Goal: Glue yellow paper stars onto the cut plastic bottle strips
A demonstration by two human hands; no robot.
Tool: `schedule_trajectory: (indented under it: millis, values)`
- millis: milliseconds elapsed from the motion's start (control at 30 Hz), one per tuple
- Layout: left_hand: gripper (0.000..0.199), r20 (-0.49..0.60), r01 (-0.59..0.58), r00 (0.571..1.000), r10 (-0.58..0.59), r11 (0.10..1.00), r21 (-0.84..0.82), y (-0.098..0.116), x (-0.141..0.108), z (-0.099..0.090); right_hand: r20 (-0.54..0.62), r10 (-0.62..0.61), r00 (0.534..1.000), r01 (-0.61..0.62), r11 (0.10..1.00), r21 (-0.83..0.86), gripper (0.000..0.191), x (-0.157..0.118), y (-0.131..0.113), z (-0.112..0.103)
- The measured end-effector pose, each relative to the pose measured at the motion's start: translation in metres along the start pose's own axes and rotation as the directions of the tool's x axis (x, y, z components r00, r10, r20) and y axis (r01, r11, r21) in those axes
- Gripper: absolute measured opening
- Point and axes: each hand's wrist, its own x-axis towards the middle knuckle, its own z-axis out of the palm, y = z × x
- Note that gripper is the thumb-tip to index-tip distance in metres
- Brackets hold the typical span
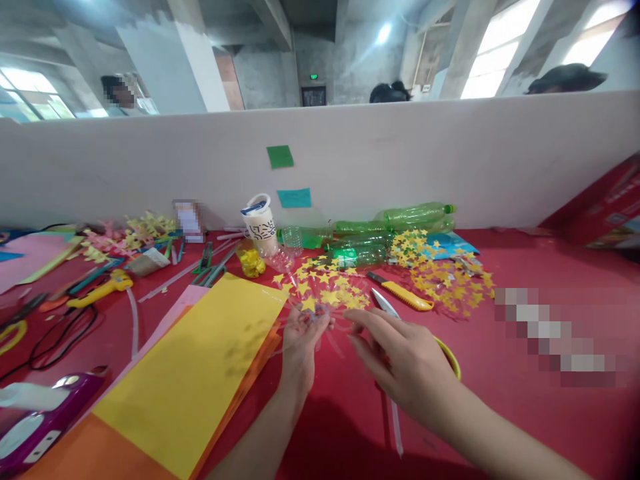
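— Both hands were out over the red table (340, 427): my left hand (302, 335) lay palm up, its fingers curled round the gathered foot of a spray of yellow stars (329, 297), and my right hand (406, 348) hung beside it with the fingers bent.

— Was the right one gripping anything?

— I couldn't tell. Its fingertips pointed at the foot, just beside my left fingertips, but a thin clear strip between finger and thumb would hardly have shown.

— Which way did the spray run?

— Away from me. Its long axis ran forward from my left fingers, the stars fanning out towards the green bottles (363, 250). My left was the nearer hand, being on it; my right pointed in from the side, across the stems rather than along them. I judged that crosswise angle at the foot to be what mattered.

— Anything close by?

— Scissors (384, 302) lay partly behind my right hand, blades showing beyond it; a yellow loop on its far side was probably their handle. A yellow cutter (407, 295) lay just past the blades.

— And what couldn't you make out?

— Mostly the foot. My fingers hid much of it; only a reddish and bluish patch showed, and I couldn't say what it was. The clear stems faded into the red, and my right hand hid the upper end of a clear rod (397, 427).
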Motion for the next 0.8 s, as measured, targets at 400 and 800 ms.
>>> schedule_trajectory:
  millis: [400, 800]
  values:
    - [0.023, -0.012, -0.038, 0.999, 0.038, 0.999, 0.030, 0.005, 0.000, 0.001, 0.074, -0.143, 0.987, 0.146, 0.988, -0.042, 0.012, -0.004, -0.007, -0.007]
    - [0.038, -0.064, -0.008, 0.998, 0.009, 1.000, 0.009, -0.007, 0.000, -0.003, -0.062, -0.176, 0.982, 0.176, 0.984, -0.005, 0.017, -0.005, 0.000, 0.003]
